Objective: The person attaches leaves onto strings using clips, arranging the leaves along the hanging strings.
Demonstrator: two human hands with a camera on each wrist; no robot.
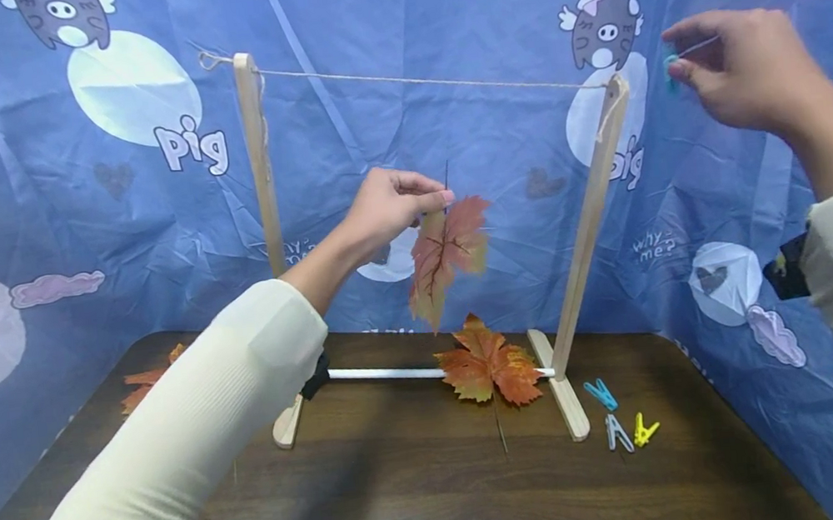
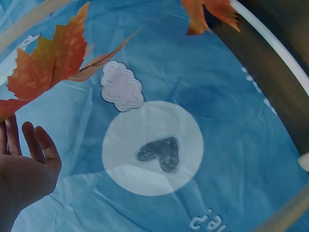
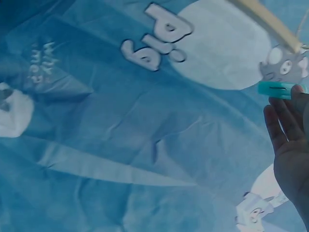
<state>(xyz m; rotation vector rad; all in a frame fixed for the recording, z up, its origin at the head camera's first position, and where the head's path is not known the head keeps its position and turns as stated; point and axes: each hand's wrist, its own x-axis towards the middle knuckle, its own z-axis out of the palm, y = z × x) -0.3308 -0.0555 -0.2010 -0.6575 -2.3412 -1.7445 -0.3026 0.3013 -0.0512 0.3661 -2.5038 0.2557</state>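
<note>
My left hand (image 1: 398, 203) pinches an autumn leaf (image 1: 449, 248) by its stem, and the blade hangs down inside the wooden frame, below the string (image 1: 437, 80). In the left wrist view the same leaf (image 2: 48, 60) appears orange with jagged edges, above the left hand (image 2: 29, 164). Up at the right, beyond the frame's right post, my right hand (image 1: 759, 68) holds a teal clothespin (image 1: 672, 72) between thumb and fingers. The right wrist view shows that clothespin (image 3: 277, 89) at the fingertips of the right hand (image 3: 292, 140).
Two wooden posts (image 1: 586, 235) carry the string, with a white rod (image 1: 390, 372) low between them. An orange leaf (image 1: 489, 366) lies over the rod; another leaf (image 1: 145, 380) is partly behind the left sleeve. Blue (image 1: 601, 394), grey (image 1: 617, 433) and yellow (image 1: 645, 430) clothespins lie on the table (image 1: 440, 500).
</note>
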